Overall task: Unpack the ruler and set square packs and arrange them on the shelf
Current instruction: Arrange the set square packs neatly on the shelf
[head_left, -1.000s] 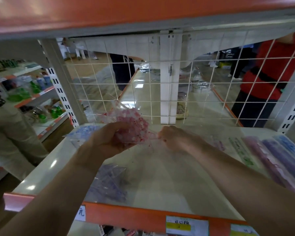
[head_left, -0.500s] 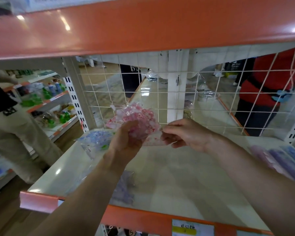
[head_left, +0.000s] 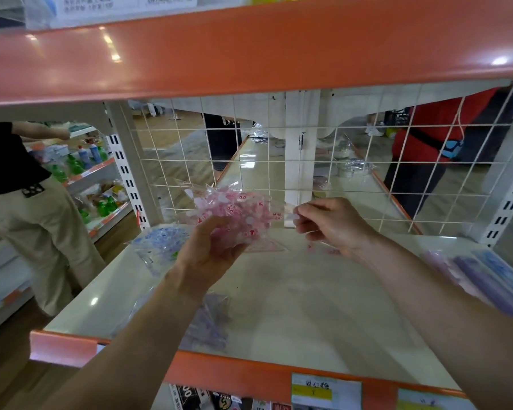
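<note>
My left hand (head_left: pixel 208 253) grips a bundle of pink patterned packs in clear plastic (head_left: pixel 237 211), held above the white shelf (head_left: pixel 293 291). My right hand (head_left: pixel 335 223) pinches the clear wrapper's end at the bundle's right side. A pink set square (head_left: pixel 268 247) lies flat on the shelf just below the bundle. A blue patterned pack (head_left: pixel 160 244) rests at the shelf's left back. Purple packs (head_left: pixel 211 324) lie near the front edge under my left forearm. Purple and blue ruler packs (head_left: pixel 486 273) lie in a row at the right.
A white wire grid (head_left: pixel 279 173) closes the back of the shelf. An orange upper shelf edge (head_left: pixel 249 54) hangs overhead. One person stands at the left in beige trousers (head_left: pixel 33 226), another in red (head_left: pixel 427 137) behind the grid. Price labels (head_left: pixel 326 392) line the front rail.
Both hands have lifted the pink bundle a little higher above the shelf. The camera has tilted up, showing more of the orange upper shelf.
</note>
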Available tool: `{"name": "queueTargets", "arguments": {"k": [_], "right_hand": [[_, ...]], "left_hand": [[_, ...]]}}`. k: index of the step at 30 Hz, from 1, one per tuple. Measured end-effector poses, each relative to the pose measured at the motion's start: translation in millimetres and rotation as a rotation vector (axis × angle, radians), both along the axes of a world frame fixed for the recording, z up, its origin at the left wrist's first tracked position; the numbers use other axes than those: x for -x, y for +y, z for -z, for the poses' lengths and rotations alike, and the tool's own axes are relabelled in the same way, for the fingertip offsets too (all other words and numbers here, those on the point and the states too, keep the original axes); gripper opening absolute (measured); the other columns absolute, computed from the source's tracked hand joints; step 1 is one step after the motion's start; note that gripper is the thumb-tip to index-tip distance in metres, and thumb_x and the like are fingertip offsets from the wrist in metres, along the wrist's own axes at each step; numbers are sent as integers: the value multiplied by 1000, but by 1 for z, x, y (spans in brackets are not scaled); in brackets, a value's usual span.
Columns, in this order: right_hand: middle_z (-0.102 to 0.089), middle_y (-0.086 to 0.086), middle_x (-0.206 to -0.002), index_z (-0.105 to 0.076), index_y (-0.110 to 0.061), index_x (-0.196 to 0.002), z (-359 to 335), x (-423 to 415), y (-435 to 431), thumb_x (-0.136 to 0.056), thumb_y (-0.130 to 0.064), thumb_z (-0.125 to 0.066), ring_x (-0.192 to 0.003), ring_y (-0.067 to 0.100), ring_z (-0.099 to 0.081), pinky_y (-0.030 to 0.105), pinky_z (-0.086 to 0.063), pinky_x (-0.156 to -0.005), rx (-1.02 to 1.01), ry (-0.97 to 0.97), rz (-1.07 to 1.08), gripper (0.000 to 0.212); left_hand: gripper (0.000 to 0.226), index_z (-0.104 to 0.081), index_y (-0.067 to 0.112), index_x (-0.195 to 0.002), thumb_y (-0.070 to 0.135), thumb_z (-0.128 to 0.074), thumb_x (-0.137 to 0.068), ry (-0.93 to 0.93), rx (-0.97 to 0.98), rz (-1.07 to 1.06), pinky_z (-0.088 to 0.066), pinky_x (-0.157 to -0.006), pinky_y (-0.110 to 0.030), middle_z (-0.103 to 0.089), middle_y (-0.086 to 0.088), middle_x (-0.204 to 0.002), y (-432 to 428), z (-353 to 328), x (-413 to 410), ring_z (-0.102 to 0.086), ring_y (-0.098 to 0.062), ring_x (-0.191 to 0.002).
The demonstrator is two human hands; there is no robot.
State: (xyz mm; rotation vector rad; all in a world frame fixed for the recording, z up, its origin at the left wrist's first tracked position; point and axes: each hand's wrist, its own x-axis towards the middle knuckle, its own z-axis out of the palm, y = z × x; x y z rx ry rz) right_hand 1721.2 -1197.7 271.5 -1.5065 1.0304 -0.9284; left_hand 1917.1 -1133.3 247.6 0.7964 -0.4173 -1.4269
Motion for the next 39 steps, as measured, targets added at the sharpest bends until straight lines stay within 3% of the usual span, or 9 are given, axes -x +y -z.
{"name": "queueTargets", "arguments": {"k": [7,13,17,19,23,28,31,35,39], "right_hand": [[-68,6,-72,-68,-5,-96,5,14,-3,-90,-10,-63,-66,13,-64,23,-53,-60,-7,44,-85,9],[-66,0,-82,-68,-12,-94,6,10,-10,-94,-15,-55,-73,7,-60,19,-48,-63,26,-57,164,14],[-62,0,-70,-70,-12,-86,4,23,-17,-92,-12,-56,-57,4,-54,16,-43,-51,32,-66,245,15],[-63,5,-69,-70,-9,-80,6,31,-21,-92,-11,-56,-55,10,-52,21,-40,-51,49,-30,289,18],[-60,6,-63,-69,-3,-71,11,41,-33,-87,-8,-57,-63,20,-50,29,-39,-58,79,73,395,21],[-67,4,-77,-70,-4,-98,7,44,-27,-92,-12,-60,-62,7,-58,15,-46,-55,44,166,101,14],[-67,1,-76,-70,-5,-104,11,47,-31,-93,-8,-57,-62,6,-59,14,-48,-57,118,264,47,17],[-71,1,-103,-70,-20,-112,22,49,-41,-88,-24,-67,-88,15,-67,35,-55,-83,391,598,-12,24],[-62,-8,-120,-55,-29,-130,23,48,-38,-81,-31,-75,-100,7,-61,33,-52,-87,444,610,-37,53]], "left_hand": [[24,-59,6,-88,3,-58,-64,-40,-23,-11,-53,-78,-35,-68,-14,-90,0,3,-8,-56,-24,-89],[27,-60,3,-89,0,-60,-63,5,-17,-4,-60,-63,-36,-71,-15,-86,-2,5,-9,-47,-22,-82],[81,-64,4,-95,-3,-88,-18,42,40,-15,-58,-60,-35,-72,-16,-96,-2,6,-21,-69,-26,-85],[80,-69,3,-87,-2,-89,-10,65,57,-14,-58,-61,-35,-70,-14,-93,-4,8,-24,-62,-22,-83],[64,-66,6,-78,1,-89,-19,66,93,45,-57,-60,-31,-69,-6,-77,-10,5,-10,-63,-15,-67],[14,-62,6,-84,0,-55,-74,-118,-20,124,-56,-50,-28,-68,-8,-72,-16,-7,27,-65,-18,-61],[18,-59,4,-88,-3,-43,-90,-170,-46,177,-54,-44,-28,-71,-10,-68,-20,-7,41,-69,-21,-56],[17,-58,3,-84,-2,-44,-92,-198,-115,181,-55,-44,-29,-70,-11,-65,-29,-6,47,-69,-19,-53],[32,-70,0,-65,-2,-48,-88,-196,-162,178,-57,-64,-31,-70,-15,-82,-40,-2,44,-68,-22,-71]]}}
